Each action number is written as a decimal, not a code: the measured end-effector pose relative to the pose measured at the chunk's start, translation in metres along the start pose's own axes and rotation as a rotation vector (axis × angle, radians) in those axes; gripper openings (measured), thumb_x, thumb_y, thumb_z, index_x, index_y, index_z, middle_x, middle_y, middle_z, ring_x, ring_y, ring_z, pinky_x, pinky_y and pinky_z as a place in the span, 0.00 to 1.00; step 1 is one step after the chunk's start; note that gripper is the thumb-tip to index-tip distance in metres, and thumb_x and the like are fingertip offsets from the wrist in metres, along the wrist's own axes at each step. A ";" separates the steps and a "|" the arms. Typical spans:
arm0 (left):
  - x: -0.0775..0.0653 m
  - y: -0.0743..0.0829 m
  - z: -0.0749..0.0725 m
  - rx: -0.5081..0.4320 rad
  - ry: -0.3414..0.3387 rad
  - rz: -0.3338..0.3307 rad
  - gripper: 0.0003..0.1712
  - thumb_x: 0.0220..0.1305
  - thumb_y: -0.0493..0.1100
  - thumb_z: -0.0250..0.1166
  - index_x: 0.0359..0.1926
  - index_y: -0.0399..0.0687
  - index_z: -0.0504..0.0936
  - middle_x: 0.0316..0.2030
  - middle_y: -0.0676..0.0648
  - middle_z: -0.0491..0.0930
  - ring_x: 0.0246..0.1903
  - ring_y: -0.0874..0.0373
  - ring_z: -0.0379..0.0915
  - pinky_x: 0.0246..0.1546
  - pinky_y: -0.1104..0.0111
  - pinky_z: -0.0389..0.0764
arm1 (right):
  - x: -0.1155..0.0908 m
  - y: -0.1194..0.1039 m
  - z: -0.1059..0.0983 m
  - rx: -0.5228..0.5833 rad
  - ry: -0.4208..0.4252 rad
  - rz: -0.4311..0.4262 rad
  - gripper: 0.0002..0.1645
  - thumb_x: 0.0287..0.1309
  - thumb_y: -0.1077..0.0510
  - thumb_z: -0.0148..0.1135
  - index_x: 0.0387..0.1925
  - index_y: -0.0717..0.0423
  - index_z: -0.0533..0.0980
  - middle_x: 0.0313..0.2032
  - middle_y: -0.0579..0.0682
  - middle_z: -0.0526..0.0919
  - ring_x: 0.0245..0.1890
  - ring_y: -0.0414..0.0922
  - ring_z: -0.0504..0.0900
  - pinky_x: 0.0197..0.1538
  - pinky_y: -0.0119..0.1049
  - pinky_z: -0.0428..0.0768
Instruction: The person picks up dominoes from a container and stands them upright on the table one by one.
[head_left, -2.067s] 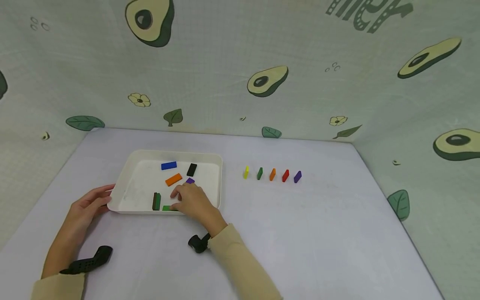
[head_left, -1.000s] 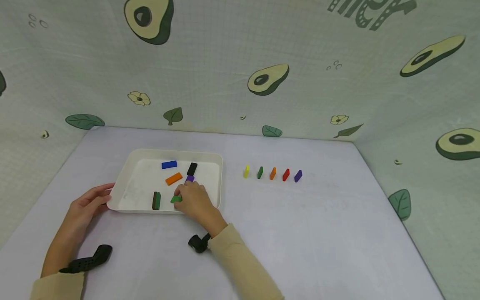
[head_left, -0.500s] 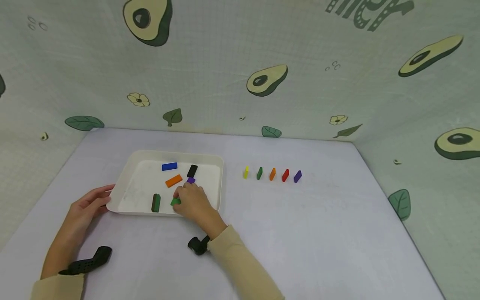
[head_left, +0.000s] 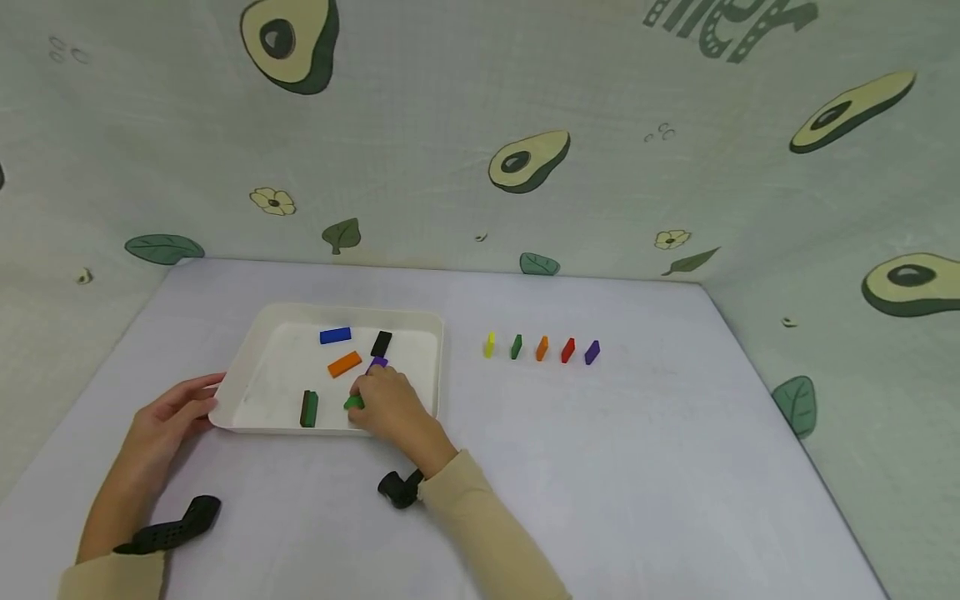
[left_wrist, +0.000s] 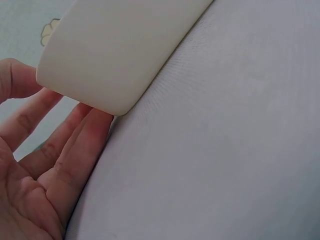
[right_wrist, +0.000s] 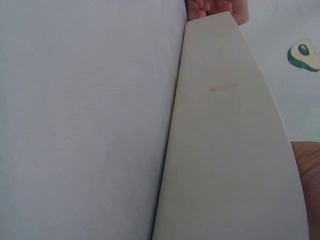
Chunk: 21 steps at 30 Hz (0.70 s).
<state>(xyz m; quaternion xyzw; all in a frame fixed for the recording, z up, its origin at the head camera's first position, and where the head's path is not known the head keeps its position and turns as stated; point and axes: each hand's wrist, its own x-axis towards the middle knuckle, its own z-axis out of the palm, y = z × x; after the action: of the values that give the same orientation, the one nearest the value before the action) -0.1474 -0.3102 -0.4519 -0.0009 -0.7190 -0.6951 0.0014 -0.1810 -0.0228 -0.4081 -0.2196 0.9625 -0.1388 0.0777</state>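
In the head view my right hand is inside a shallow white tray, pinching a bright green domino block between thumb and fingers. My left hand touches the tray's left end with fairly straight fingers; the left wrist view shows these fingers against the outer wall. Around the right hand lie a blue block, a black block, an orange block and a partly hidden purple block. Dark green and brown blocks stand together near the tray's front wall.
Right of the tray, a spaced row of upright blocks stands on the white table: yellow, green, orange, red and purple. The tray's front wall fills much of the right wrist view.
My right hand took hold of the bright green block, which lay by the tray's front wall, and brought it slightly back and right. The left hand stays at the tray's end.
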 end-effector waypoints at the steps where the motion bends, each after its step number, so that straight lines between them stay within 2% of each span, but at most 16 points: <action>1: 0.000 0.000 0.000 -0.003 0.004 0.001 0.17 0.65 0.38 0.58 0.55 0.50 0.77 0.44 0.67 0.79 0.35 0.74 0.76 0.32 0.83 0.77 | 0.000 0.000 0.000 0.003 0.001 -0.001 0.13 0.54 0.50 0.63 0.41 0.48 0.81 0.37 0.41 0.78 0.37 0.37 0.71 0.46 0.27 0.72; 6: -0.001 0.000 -0.002 -0.006 0.036 -0.017 0.16 0.64 0.37 0.59 0.53 0.52 0.79 0.42 0.68 0.80 0.32 0.73 0.77 0.29 0.81 0.79 | -0.002 0.003 -0.004 0.047 0.005 0.001 0.13 0.53 0.50 0.64 0.40 0.49 0.80 0.37 0.42 0.77 0.35 0.37 0.70 0.40 0.25 0.72; 11: -0.001 -0.001 -0.002 -0.038 0.036 0.010 0.16 0.63 0.35 0.59 0.52 0.49 0.79 0.41 0.65 0.81 0.32 0.72 0.78 0.28 0.79 0.80 | -0.001 0.005 -0.007 0.108 -0.008 0.020 0.12 0.53 0.51 0.65 0.39 0.50 0.78 0.35 0.41 0.76 0.34 0.35 0.69 0.35 0.22 0.71; 21: -0.001 -0.004 -0.001 -0.121 0.008 0.049 0.17 0.62 0.31 0.58 0.51 0.46 0.80 0.41 0.61 0.82 0.33 0.70 0.80 0.28 0.76 0.81 | -0.004 0.009 -0.014 0.148 -0.007 0.014 0.13 0.53 0.52 0.64 0.40 0.51 0.76 0.35 0.41 0.75 0.33 0.35 0.70 0.37 0.22 0.72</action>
<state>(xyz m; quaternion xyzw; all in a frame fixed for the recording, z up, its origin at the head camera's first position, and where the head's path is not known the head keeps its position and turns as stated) -0.1463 -0.3112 -0.4557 -0.0157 -0.6754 -0.7370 0.0214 -0.1835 -0.0103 -0.3974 -0.2071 0.9508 -0.2085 0.0978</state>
